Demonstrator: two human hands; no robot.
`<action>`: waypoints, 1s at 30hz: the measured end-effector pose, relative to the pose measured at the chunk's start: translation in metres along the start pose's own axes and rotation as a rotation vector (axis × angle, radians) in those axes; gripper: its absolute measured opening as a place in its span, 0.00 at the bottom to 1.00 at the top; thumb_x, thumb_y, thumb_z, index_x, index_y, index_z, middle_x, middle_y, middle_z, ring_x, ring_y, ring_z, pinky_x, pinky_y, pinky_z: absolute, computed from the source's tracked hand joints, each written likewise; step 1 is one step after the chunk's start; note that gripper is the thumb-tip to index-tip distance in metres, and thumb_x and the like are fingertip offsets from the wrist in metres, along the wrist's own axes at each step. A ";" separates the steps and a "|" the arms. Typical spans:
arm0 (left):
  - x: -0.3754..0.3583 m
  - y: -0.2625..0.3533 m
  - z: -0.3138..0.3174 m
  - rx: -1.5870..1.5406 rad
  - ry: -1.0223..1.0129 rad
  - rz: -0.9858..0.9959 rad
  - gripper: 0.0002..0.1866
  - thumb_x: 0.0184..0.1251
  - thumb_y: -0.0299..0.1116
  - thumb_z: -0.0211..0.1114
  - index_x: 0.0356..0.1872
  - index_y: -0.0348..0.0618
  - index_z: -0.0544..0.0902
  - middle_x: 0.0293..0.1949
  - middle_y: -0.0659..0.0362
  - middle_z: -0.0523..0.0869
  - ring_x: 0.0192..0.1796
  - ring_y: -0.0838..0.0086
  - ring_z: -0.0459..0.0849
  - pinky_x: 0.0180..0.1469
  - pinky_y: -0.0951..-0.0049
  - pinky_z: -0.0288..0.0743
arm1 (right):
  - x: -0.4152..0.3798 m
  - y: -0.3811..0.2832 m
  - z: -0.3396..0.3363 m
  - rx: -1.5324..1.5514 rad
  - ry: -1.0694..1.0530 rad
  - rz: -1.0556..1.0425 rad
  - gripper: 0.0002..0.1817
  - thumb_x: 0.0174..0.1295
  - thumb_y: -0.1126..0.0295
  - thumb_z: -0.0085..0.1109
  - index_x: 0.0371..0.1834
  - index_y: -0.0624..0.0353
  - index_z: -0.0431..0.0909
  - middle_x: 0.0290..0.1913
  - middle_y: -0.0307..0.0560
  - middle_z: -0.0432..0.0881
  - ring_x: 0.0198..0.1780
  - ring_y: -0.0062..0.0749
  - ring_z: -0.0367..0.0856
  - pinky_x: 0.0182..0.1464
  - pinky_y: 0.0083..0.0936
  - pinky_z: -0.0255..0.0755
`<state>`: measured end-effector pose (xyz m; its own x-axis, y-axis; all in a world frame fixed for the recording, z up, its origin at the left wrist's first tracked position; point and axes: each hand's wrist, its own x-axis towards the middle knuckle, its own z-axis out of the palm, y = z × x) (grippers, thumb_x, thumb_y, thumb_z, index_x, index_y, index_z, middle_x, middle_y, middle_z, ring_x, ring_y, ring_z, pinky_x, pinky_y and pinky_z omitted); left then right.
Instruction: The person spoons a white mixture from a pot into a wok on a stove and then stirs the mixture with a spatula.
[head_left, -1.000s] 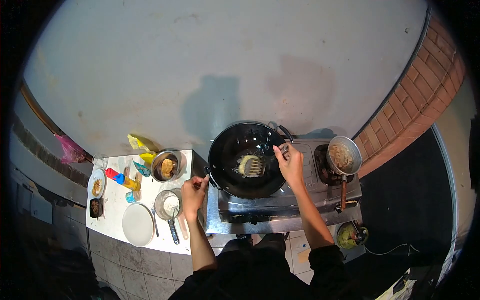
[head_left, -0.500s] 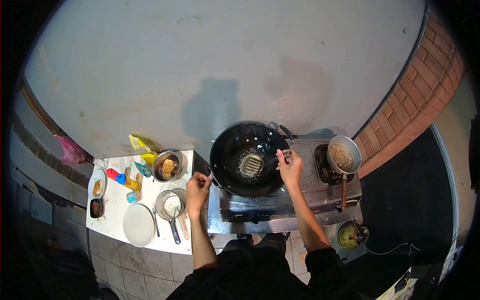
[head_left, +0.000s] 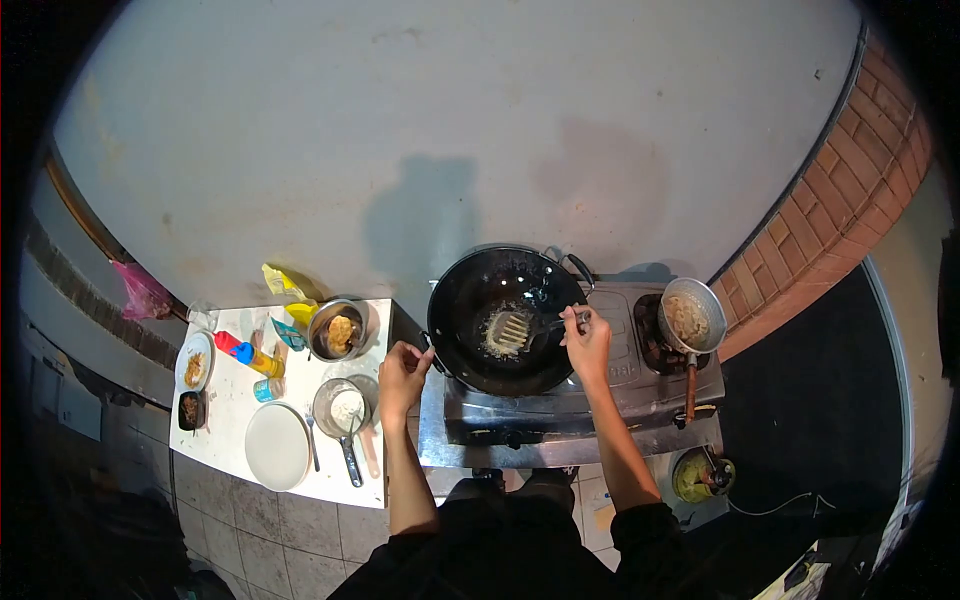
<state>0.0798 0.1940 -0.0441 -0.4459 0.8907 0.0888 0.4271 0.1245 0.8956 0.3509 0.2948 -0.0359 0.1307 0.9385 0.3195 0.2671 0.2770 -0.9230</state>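
Observation:
A black wok (head_left: 465, 295) sits on the stove in front of me. My left hand (head_left: 402, 376) pinches the wok's left handle (head_left: 435, 352) between thumb and fingers. In my right hand (head_left: 588, 345) is the handle of a slotted spatula (head_left: 514, 331), closed in my fingers. The spatula's head rests low in the wok, over a pale, roundish bit of frying food (head_left: 500, 346) with bubbling oil around it. The spatula partly covers that food.
On the right burner stands a small saucepan (head_left: 719, 330) holding food. The white table (head_left: 235, 440) at left bears a plate (head_left: 277, 447), a metal bowl (head_left: 362, 312) with fried food, a strainer-like pan (head_left: 318, 410) with white powder, and sauce bottles (head_left: 262, 364).
The camera view has shifted slightly, so the stove and wok sit a little further right. The spatula stays over the food, and both hands keep their grips.

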 end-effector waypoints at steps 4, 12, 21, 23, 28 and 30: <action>-0.001 -0.004 0.003 0.009 -0.015 -0.019 0.14 0.61 0.36 0.69 0.25 0.36 0.76 0.18 0.57 0.80 0.22 0.77 0.77 0.28 0.75 0.70 | 0.000 -0.013 -0.006 0.061 0.012 0.002 0.14 0.66 0.67 0.57 0.30 0.71 0.77 0.19 0.41 0.77 0.18 0.18 0.73 0.20 0.19 0.71; -0.001 0.005 0.001 0.132 -0.013 -0.055 0.16 0.63 0.40 0.66 0.27 0.35 0.79 0.20 0.54 0.83 0.24 0.71 0.83 0.29 0.71 0.73 | -0.008 0.001 0.000 0.129 0.031 0.048 0.14 0.66 0.68 0.58 0.31 0.72 0.77 0.20 0.42 0.78 0.19 0.17 0.73 0.20 0.19 0.73; -0.004 0.004 -0.001 0.118 -0.032 -0.022 0.17 0.64 0.41 0.66 0.25 0.35 0.81 0.18 0.55 0.83 0.21 0.73 0.82 0.28 0.72 0.72 | -0.017 0.006 -0.002 -0.026 0.010 0.010 0.13 0.64 0.68 0.60 0.30 0.70 0.77 0.18 0.44 0.78 0.17 0.23 0.77 0.20 0.20 0.73; -0.006 0.006 -0.001 0.117 -0.030 -0.016 0.16 0.63 0.40 0.66 0.24 0.36 0.81 0.17 0.55 0.82 0.20 0.73 0.82 0.28 0.73 0.72 | -0.017 0.005 -0.002 -0.003 0.031 0.033 0.12 0.64 0.68 0.60 0.31 0.69 0.76 0.19 0.45 0.78 0.18 0.23 0.78 0.21 0.20 0.72; -0.010 0.009 -0.001 0.117 -0.020 -0.010 0.16 0.63 0.40 0.66 0.24 0.36 0.81 0.17 0.55 0.82 0.20 0.73 0.81 0.27 0.73 0.71 | -0.022 0.002 0.002 0.008 -0.004 0.031 0.12 0.64 0.69 0.60 0.32 0.70 0.77 0.20 0.45 0.78 0.19 0.22 0.79 0.21 0.20 0.72; -0.012 0.014 -0.003 0.136 -0.022 -0.017 0.16 0.63 0.39 0.66 0.24 0.36 0.81 0.17 0.55 0.82 0.20 0.73 0.81 0.27 0.73 0.71 | -0.023 0.004 0.000 0.000 -0.014 0.015 0.12 0.64 0.69 0.60 0.32 0.70 0.77 0.20 0.44 0.78 0.19 0.22 0.78 0.21 0.20 0.72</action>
<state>0.0889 0.1839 -0.0317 -0.4372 0.8971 0.0633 0.5229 0.1963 0.8295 0.3489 0.2745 -0.0471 0.1213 0.9453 0.3029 0.2649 0.2632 -0.9277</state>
